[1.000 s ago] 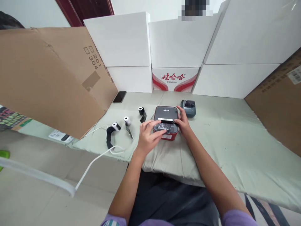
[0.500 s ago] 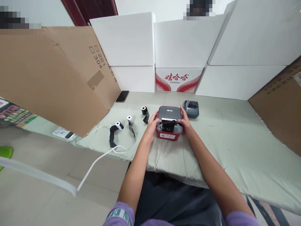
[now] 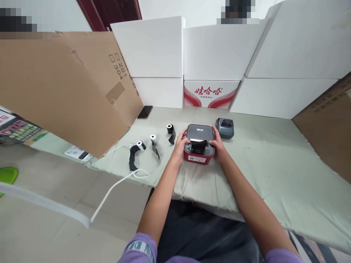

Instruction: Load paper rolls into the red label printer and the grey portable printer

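Note:
A boxy printer [image 3: 200, 132], black on top with a red lower body and a white label on its front, sits on the cloth-covered table. A black strip of paper comes out at its slot. My left hand [image 3: 180, 146] grips its left side, thumb on the top by the slot. On the opposite side my right hand [image 3: 218, 147] holds the printer the same way. Just behind my right hand is a smaller dark grey printer [image 3: 225, 130]. To the left lie a black-ended paper roll [image 3: 170, 129] and two white-ended rolls [image 3: 153, 138], [image 3: 141, 145], with dark strips trailing from them.
White boxes [image 3: 153, 47] are stacked along the back edge. A large cardboard box [image 3: 82, 87] leans at the left; another brown box [image 3: 329, 120] stands at the right. A phone [image 3: 145, 112] lies at the back left. A white cable [image 3: 112, 186] hangs over the front edge.
The whole view has shifted slightly, so things appear a little further right. Both hands keep their hold on the red and black printer.

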A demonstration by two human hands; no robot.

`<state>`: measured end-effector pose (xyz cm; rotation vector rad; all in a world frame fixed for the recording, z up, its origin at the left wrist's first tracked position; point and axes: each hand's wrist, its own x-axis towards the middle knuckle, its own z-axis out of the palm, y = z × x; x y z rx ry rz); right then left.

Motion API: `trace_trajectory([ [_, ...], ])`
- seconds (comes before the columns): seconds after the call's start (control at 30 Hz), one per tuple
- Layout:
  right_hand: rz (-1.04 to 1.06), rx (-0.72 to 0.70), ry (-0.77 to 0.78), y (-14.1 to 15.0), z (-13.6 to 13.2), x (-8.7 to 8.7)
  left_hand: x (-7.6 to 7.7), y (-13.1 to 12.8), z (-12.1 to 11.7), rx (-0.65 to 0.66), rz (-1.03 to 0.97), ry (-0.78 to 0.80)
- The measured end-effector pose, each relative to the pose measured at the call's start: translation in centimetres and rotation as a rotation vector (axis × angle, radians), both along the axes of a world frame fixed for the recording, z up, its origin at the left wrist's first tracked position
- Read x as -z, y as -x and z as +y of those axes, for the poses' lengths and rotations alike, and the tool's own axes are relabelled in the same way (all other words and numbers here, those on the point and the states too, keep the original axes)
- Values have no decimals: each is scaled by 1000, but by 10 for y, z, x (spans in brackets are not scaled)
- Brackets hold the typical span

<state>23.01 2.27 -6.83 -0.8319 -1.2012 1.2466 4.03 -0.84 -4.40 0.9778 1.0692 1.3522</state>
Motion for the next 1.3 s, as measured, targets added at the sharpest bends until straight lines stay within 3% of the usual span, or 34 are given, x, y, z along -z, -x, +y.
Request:
trace_trajectory([
  [0.53,6,56,-127,-3,2,19,20,-3,-7,-158,-56,-85],
  [0.8,-36,77,-149,-5,4,22,15,-7,-11,-160,-203,-116],
  [1.3,-44,64,-170,-6,1,21,12,-9,-13,-148,-211,-128],
])
